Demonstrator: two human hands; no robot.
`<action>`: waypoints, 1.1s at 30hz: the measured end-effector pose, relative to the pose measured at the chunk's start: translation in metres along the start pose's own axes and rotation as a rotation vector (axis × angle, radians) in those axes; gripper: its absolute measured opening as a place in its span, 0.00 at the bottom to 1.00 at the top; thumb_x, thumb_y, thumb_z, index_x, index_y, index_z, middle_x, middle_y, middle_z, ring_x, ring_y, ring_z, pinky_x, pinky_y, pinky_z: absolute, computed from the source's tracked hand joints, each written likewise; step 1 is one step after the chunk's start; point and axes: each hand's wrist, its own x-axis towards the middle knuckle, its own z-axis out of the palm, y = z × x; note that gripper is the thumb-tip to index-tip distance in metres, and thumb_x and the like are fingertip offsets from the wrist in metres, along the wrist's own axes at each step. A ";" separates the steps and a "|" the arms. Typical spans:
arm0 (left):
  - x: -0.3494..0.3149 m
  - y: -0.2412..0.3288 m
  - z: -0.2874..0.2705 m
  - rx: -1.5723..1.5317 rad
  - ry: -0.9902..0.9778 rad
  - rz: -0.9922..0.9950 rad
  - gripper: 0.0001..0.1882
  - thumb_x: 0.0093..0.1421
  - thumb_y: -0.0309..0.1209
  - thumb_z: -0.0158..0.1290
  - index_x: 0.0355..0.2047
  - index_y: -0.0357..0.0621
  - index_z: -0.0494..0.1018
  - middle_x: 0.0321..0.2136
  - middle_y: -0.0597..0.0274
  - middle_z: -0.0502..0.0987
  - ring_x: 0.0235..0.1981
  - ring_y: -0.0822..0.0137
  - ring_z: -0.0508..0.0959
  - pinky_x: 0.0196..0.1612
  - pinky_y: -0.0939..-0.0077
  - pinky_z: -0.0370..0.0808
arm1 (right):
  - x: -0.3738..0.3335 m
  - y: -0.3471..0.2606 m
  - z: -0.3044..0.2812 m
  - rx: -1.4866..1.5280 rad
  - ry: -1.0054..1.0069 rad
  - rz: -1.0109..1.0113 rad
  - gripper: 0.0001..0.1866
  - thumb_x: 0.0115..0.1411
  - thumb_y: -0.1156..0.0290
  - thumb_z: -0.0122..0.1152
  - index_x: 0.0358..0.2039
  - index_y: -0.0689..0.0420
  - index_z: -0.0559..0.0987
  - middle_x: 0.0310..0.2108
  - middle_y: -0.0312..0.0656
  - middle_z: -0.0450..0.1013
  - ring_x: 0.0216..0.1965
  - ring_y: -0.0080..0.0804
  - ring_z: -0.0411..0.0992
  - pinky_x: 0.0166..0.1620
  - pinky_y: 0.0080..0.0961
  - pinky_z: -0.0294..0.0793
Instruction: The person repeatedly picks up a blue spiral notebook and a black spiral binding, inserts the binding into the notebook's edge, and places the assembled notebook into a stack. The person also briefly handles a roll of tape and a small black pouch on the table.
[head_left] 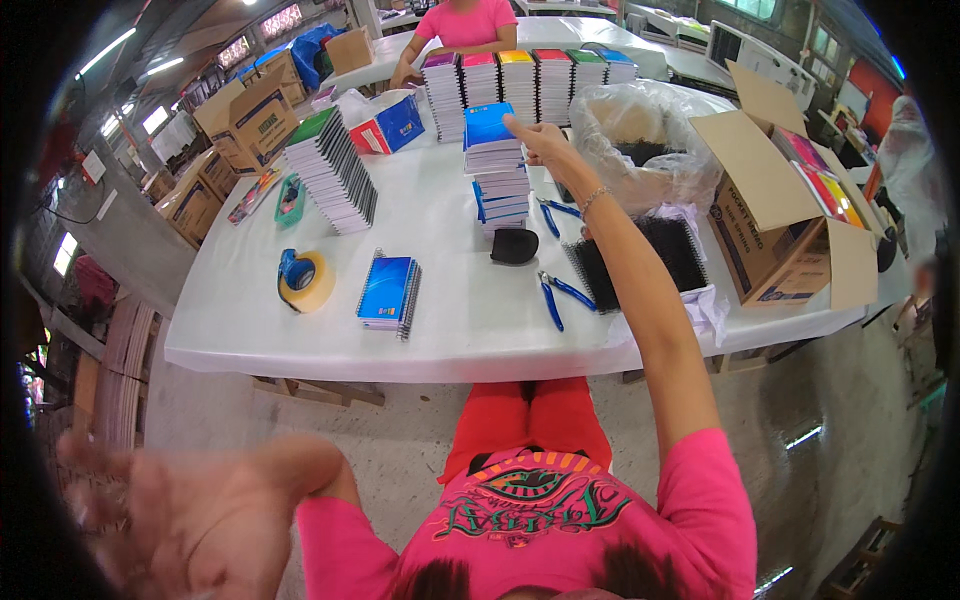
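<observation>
White-covered, the worktop (460,355) stands in a busy workshop, with a person in a pink top (466,22) on its far side and 6 piles of notebooks (517,80) in a row between. Near the middle of the worktop, the right hand reaches to the top blue notebook (487,122) of a tall stack (499,187) and appears to pinch its right edge: thumb over the cover, the other fingers mostly hidden. Blurred at lower left, the left hand (180,515) is open, its fingers spread, with nothing visible in it and well apart from the worktop.

To handle the notebook well, keep the thumb flat near the edge so the glossy cover does not crease, and move it level, without dragging it across those below. The stack looks uneven, so a sideways push could topple it; bringing the left hand up as a brace would help. Elbow and forearm should stay clear of the 2 blue-handled pliers (565,297) nearby.

As for looks, the notebook is small and bright blue, with pale marks on its cover. Beneath it, white page blocks lie slightly out of line, and blue covers jut out on the left lower down.
</observation>
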 end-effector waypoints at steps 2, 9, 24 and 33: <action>-0.028 0.001 -0.005 -0.106 -0.031 -0.155 0.29 0.70 0.46 0.28 0.63 0.41 0.55 0.47 0.52 0.71 0.49 0.53 0.71 0.61 0.42 0.62 | 0.000 -0.004 0.012 -0.023 -0.061 -0.042 0.23 0.54 0.50 0.70 0.28 0.60 0.76 0.29 0.41 0.74 0.27 0.23 0.69 0.31 0.20 0.71; -0.138 -0.034 0.066 -0.175 -0.146 -1.129 0.23 0.69 0.39 0.41 0.60 0.38 0.62 0.39 0.54 0.75 0.45 0.62 0.75 0.59 0.66 0.65 | 0.005 0.003 -0.008 -0.085 0.268 -0.234 0.17 0.51 0.64 0.69 0.30 0.68 0.78 0.26 0.49 0.76 0.27 0.36 0.75 0.33 0.33 0.76; -0.319 -0.034 0.110 0.177 -1.404 -0.732 0.19 0.62 0.25 0.49 0.54 0.49 0.68 0.49 0.58 0.74 0.53 0.54 0.72 0.61 0.42 0.57 | -0.208 0.122 0.043 -0.569 -0.086 -0.553 0.15 0.52 0.78 0.61 0.42 0.56 0.79 0.34 0.48 0.74 0.40 0.49 0.72 0.43 0.40 0.72; -0.314 -0.029 0.088 0.224 -1.396 -0.697 0.09 0.63 0.27 0.49 0.43 0.50 0.73 0.40 0.64 0.77 0.45 0.59 0.76 0.60 0.42 0.55 | -0.197 0.125 -0.123 -1.000 0.746 -0.178 0.15 0.57 0.65 0.63 0.46 0.49 0.78 0.46 0.49 0.71 0.48 0.50 0.69 0.45 0.50 0.68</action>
